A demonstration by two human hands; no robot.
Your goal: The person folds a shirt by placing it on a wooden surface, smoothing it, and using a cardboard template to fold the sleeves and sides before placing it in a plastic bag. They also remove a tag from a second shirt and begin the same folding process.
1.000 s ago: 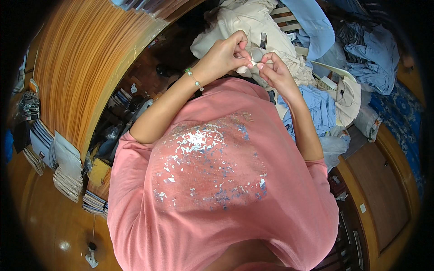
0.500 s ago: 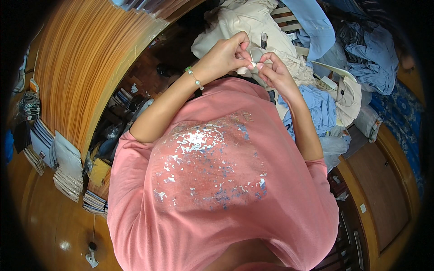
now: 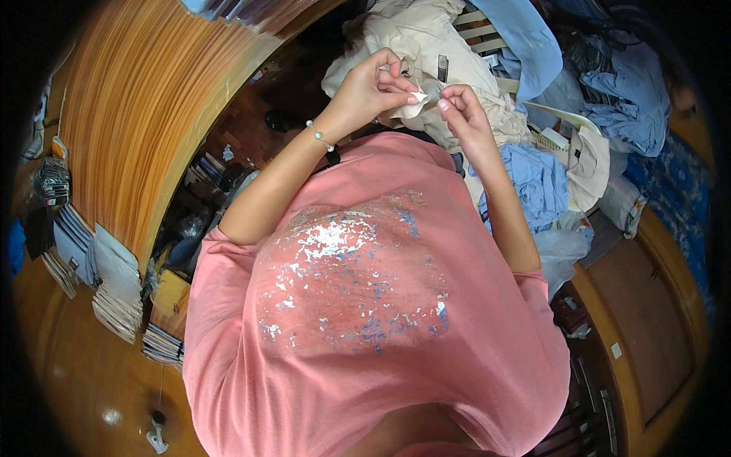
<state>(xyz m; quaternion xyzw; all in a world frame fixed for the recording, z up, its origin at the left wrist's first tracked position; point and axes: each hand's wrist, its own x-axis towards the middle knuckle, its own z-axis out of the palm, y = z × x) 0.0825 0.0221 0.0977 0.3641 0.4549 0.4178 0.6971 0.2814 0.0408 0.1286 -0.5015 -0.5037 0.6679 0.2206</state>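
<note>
Near the top centre of the frame, our left hand pinches a small white scrap between thumb and fingers. Our right hand meets it just to the right, fingertips closed narrowly at the scrap's edge. Behind them lies a cream garment; blue clothes pile at right.

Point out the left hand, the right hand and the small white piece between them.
left hand (image 3: pixel 365 95), head view, back of the hand.
right hand (image 3: pixel 461 110), head view, knuckles.
small white piece (image 3: pixel 413 109), head view, its middle.
</note>
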